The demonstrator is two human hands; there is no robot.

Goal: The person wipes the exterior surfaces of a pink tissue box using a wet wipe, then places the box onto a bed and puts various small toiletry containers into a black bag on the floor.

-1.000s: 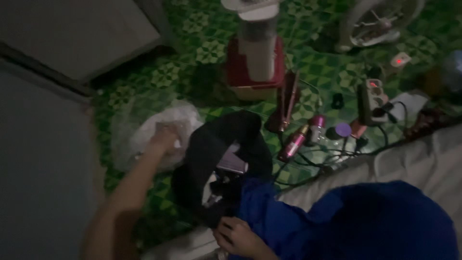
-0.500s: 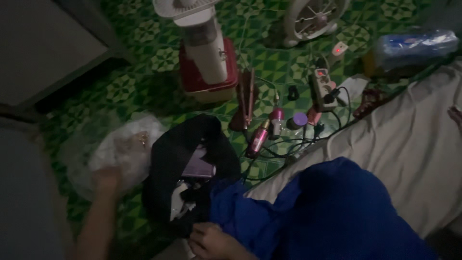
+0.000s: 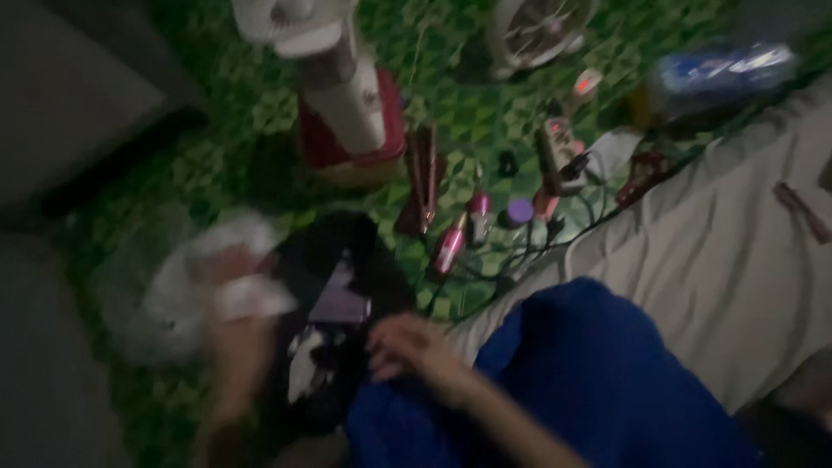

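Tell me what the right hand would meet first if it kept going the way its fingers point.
The right hand points left toward the open black bag, at whose edge it already sits. It would probably meet the pale things inside first; the picture is blurred, so depth is uncertain.

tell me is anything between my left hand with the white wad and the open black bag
Nothing visible. The left hand holds a white wad right beside the black bag. The right hand rests at the bag's near edge, off to the side.

Crinkled translucent plastic bag [image 3: 178, 299]; matt black cloth bag [image 3: 334, 299]; glossy patterned green floor [image 3: 472, 113], probably vinyl; blue cloth [image 3: 607, 364].
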